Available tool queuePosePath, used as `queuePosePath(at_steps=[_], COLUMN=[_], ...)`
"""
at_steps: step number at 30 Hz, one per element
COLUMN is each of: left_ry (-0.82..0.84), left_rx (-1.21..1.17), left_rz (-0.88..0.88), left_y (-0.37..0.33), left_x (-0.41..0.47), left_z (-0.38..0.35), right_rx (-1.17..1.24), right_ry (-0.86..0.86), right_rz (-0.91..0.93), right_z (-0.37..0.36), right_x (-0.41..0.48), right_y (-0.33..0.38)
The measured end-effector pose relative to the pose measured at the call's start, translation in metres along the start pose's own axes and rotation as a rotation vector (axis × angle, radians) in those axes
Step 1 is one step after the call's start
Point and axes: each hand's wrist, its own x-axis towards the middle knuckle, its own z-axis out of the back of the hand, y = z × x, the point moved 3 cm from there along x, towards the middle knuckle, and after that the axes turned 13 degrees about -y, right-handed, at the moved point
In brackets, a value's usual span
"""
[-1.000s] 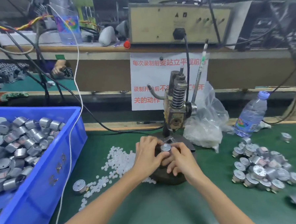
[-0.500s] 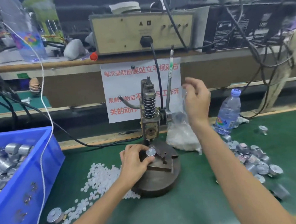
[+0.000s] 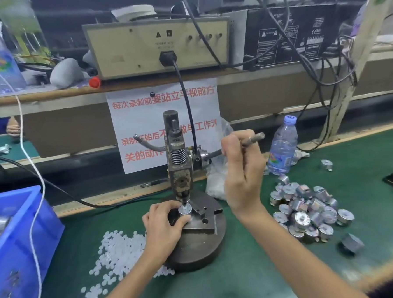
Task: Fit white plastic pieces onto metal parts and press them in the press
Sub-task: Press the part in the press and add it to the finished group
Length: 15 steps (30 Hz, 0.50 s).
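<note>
Silver round metal part (image 3: 185, 210) sits on the dark round steel base (image 3: 196, 246) of the small hand press (image 3: 178, 163), directly under the ram tip. Whether a white piece is fitted on it: too small to tell. Left hand (image 3: 163, 223) is the nearer hand, thumb and fingers curled round the part's rim. Right hand (image 3: 242, 169) is up and to the right, fist wrapped round the grey metal lever (image 3: 256, 137), whose long axis runs rightward from the press head, roughly level. Likely step: the press stroke, which needs the part centred under the ram. Loose white plastic pieces (image 3: 114, 249) lie left of the base on the green tabletop (image 3: 243, 283).
</note>
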Motion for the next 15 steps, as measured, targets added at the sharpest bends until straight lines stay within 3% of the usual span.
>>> queuePosePath(at_steps=[6,11,15], left_ry=[-0.019,0.037,0.071], left_rx=[0.024,0.143,0.226], left_rz=[-0.019,-0.068,-0.071], left_y=[0.000,-0.004,-0.011], left_x=[-0.001,-0.001,0.002], left_z=[-0.002,-0.002,0.002], right_rx=[0.009,-0.083,-0.209], right_ry=[-0.044,-0.035,0.181], right_rz=[-0.013,-0.200,-0.433], right_z=[-0.004,-0.038,-0.055], right_x=[-0.005,0.038,0.042], right_y=[-0.006,-0.015,-0.037])
